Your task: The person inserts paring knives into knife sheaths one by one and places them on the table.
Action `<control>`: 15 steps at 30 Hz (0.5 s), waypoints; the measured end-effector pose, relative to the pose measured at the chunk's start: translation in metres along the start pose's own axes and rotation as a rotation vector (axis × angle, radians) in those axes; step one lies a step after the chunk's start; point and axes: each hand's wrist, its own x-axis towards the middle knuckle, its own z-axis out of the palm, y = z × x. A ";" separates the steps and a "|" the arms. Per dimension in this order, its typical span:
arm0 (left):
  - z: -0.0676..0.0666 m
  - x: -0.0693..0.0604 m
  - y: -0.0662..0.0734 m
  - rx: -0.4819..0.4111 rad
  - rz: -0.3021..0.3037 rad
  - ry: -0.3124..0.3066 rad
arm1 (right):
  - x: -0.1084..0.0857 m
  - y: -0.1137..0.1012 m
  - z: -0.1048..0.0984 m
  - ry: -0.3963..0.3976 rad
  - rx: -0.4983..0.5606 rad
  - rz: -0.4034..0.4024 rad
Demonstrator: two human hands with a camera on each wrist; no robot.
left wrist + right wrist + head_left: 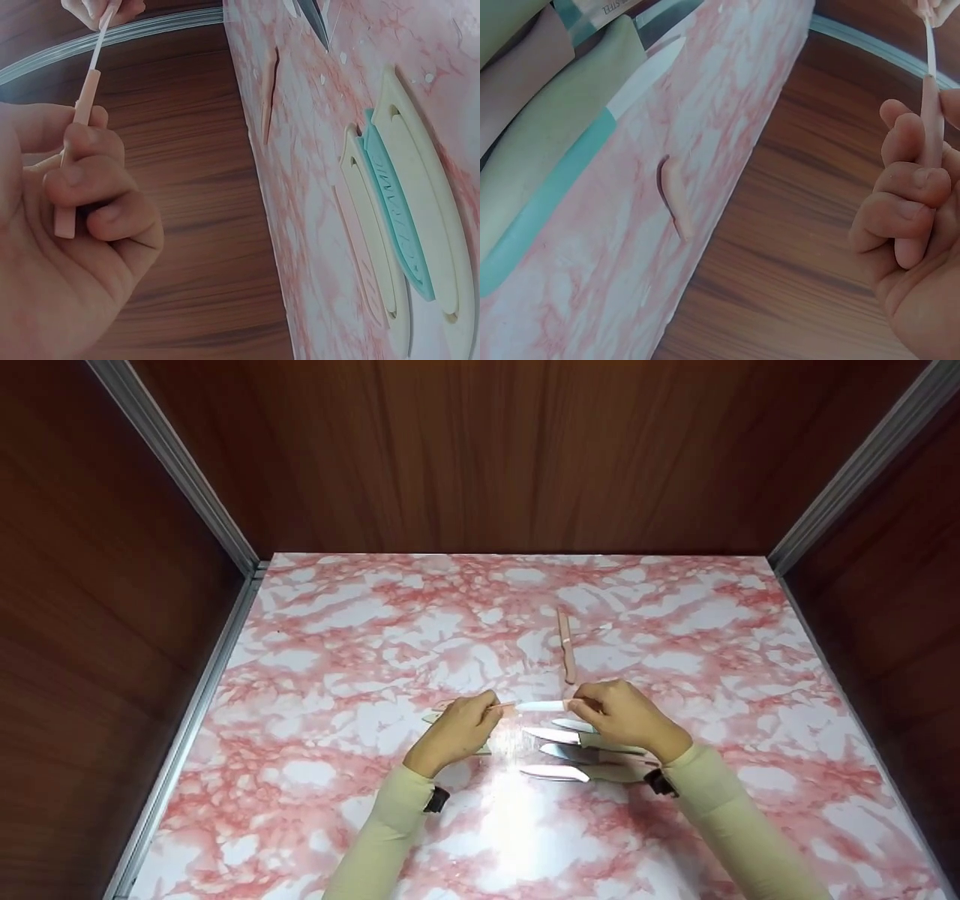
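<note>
My right hand (pixel 626 716) grips the pink handle (pixel 922 187) of a knife with a white blade (pixel 541 706). Out in front, my left hand (pixel 461 727) holds a slim pink piece (pixel 75 157), which looks like a blade cover, in its curled fingers. The white blade spans the space between both hands. Its far end meets the pink piece; whether the tip sits inside, I cannot tell. Below my right hand, several knives (pixel 559 735) lie side by side, blades pointing left. Cream covers (pixel 427 187) and a teal cover (pixel 397 210) lie near my left hand.
A pink-handled item (pixel 566 649) lies farther back on the red-and-white marbled table (pixel 337 810). Brown wood-grain panels (pixel 480 457) with metal edging surround the table at the back and sides.
</note>
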 end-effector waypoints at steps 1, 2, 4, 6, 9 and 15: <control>0.000 0.000 0.000 -0.001 0.001 -0.003 | 0.000 0.000 0.000 0.002 0.000 -0.010; 0.000 0.000 0.000 -0.004 0.002 -0.005 | 0.000 -0.001 0.000 0.003 0.000 -0.019; 0.000 0.000 0.001 -0.003 0.007 -0.007 | 0.000 -0.002 0.000 0.004 0.004 -0.036; 0.001 0.001 0.001 -0.003 0.015 -0.007 | 0.000 -0.003 0.000 0.000 0.011 -0.052; 0.001 0.001 0.002 0.004 0.032 -0.003 | 0.000 -0.004 0.000 -0.013 0.033 -0.077; 0.002 0.000 0.005 -0.009 0.060 -0.007 | 0.000 -0.006 0.002 -0.020 0.035 -0.127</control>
